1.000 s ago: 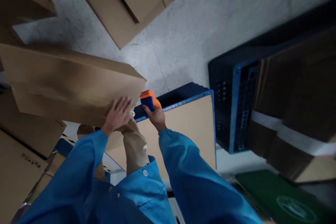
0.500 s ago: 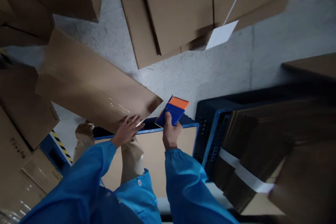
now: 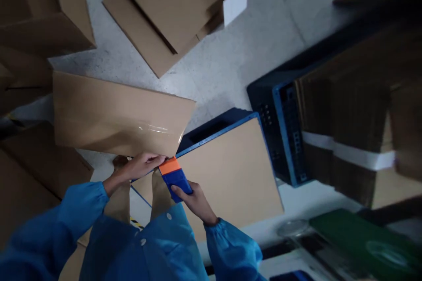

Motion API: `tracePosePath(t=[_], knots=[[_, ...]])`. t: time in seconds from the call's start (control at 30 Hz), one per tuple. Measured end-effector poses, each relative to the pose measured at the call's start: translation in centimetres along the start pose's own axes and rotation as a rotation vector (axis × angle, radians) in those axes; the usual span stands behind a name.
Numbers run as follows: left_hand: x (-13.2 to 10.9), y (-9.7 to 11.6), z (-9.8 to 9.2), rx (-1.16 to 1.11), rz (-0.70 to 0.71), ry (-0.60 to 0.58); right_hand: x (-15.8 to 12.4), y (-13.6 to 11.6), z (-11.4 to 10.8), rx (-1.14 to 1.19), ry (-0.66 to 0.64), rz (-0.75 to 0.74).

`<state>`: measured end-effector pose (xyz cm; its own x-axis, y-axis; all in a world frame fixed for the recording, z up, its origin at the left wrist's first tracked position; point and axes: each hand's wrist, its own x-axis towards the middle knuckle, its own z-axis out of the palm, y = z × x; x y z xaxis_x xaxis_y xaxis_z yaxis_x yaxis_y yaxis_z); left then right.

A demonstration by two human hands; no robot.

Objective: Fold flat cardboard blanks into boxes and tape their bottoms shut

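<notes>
A brown cardboard box (image 3: 121, 112) lies slanted in front of my legs, with a shiny strip of clear tape (image 3: 154, 128) near its right end. My right hand (image 3: 191, 195) grips a flat blue-and-orange hand tool (image 3: 177, 181), thumb on top of its blue part. The tool's orange end touches or nearly touches the box's near right corner. Right beside that end, my left hand (image 3: 145, 164) rests along the box's near edge, fingers drawn together. What its fingertips pinch is hidden.
A blue pallet (image 3: 211, 129) topped by a cardboard sheet (image 3: 231, 171) sits at my right knee. Beyond it are strapped flattened cartons (image 3: 352, 123). Larger cardboard pieces (image 3: 171, 4) lie ahead on the grey floor (image 3: 227, 66). More boxes (image 3: 42, 22) stand left; a green object (image 3: 359, 241) is lower right.
My right hand has brought the tool down and left to the box's near edge. My left hand has slid off the box face and closed its fingers. The view has turned.
</notes>
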<state>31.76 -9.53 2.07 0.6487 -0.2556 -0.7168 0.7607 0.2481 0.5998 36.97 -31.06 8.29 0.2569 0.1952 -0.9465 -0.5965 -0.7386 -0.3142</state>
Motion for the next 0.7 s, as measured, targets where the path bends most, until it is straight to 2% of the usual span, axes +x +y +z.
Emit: tracePosePath(t=[0.07,0.17,0.33,0.47,0.53,0.6,0.7], knots=[[-0.1,0.0,0.4,0.088,-0.001,-0.042,-0.6,1.0,0.7,0.057,0.013,0.011],[1.0,0.2,1.1,0.173,-0.04,-0.097,-1.1,2.2,1.1,0.126,0.052,0.025],[4.8,0.6,3.2,0.143,-0.232,-0.168,-1.6,3.4,-0.6,0.226,0.057,0.075],[7.2,1.1,5.1,-0.012,-0.453,-0.096,-1.9,3.7,-2.6,0.353,0.026,0.085],[7.9,1.9,5.9,-0.049,-0.517,-0.074,-2.2,3.8,-3.4,0.39,0.027,0.089],[8.7,3.1,6.4,0.018,-0.51,-0.113,-2.4,3.7,-4.1,0.379,0.042,0.1],[10.6,5.9,6.8,0.244,-0.403,-0.157,-1.9,2.8,-5.1,0.381,0.086,0.099]])
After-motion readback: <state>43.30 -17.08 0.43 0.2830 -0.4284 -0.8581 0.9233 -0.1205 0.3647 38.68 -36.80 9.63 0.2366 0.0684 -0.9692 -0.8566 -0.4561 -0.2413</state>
